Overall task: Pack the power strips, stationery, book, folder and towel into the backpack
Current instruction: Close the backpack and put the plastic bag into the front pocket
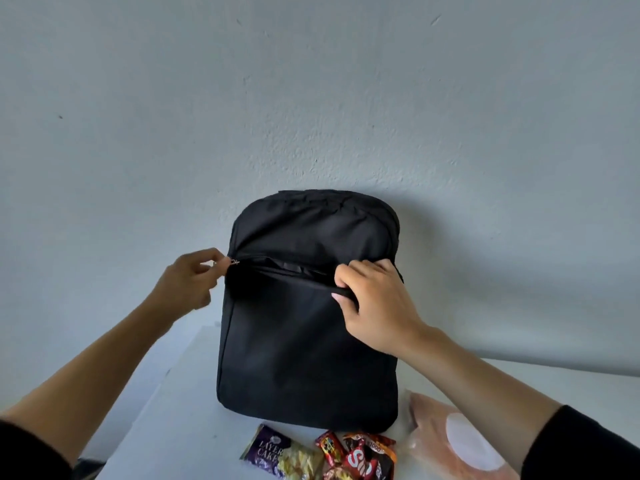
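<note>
A black backpack (304, 344) stands upright on a white table, leaning against the wall. Its front pocket zipper runs across the upper front and gapes partly. My left hand (188, 282) pinches the small metal zipper pull (235, 261) at the pocket's left end. My right hand (375, 303) grips the fabric at the pocket's right end, thumb pressed on the lower edge. A pink item in a clear plastic bag (446, 441), possibly the towel, lies at the front right, partly behind my right forearm. No power strips, book or folder are visible.
The white table (173, 410) has its left edge running diagonally at the lower left. Snack packets lie before the backpack: a purple layer cake pack (268, 453) and red wrappers (360, 457). A grey-blue wall (311, 98) stands right behind.
</note>
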Demonstrator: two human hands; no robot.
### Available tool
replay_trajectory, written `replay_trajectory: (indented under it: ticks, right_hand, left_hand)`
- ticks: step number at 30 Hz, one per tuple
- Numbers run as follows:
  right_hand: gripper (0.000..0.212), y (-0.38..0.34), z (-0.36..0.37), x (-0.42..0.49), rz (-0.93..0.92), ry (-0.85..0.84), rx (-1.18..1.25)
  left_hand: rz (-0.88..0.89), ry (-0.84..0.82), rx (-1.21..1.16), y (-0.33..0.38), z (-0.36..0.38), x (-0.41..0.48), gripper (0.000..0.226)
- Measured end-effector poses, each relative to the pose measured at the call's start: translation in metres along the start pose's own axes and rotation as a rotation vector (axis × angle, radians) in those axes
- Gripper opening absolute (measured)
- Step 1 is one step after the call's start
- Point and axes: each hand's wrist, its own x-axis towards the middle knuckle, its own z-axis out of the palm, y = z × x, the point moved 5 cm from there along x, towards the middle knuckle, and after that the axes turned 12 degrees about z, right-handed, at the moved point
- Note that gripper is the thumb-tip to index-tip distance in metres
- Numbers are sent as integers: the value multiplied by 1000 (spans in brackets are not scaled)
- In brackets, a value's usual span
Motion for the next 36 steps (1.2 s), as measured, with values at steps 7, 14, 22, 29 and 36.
replay_trajectory:
  ticks: [7,14,22,29,36]
  right_hand:
    - [16,-5,-19,-16,59,120,178]
    - [4,-18,15,-93,-86,-406,266]
    - [54,-7,76,-171,-115,-953,11]
    - [43,-9,77,-179,-194,-968,-181]
    - [29,-3,9,-77,147,-485,355]
  left_hand:
    - [191,-86,-100,28,34,-46,45]
    - [455,-797,338,-22,121,-128,17]
    - [464,-884,548,-57,155,-168,48]
    - [390,-863,506,-68,159,-174,36]
    - [538,-494,202,22,84,-98,23]
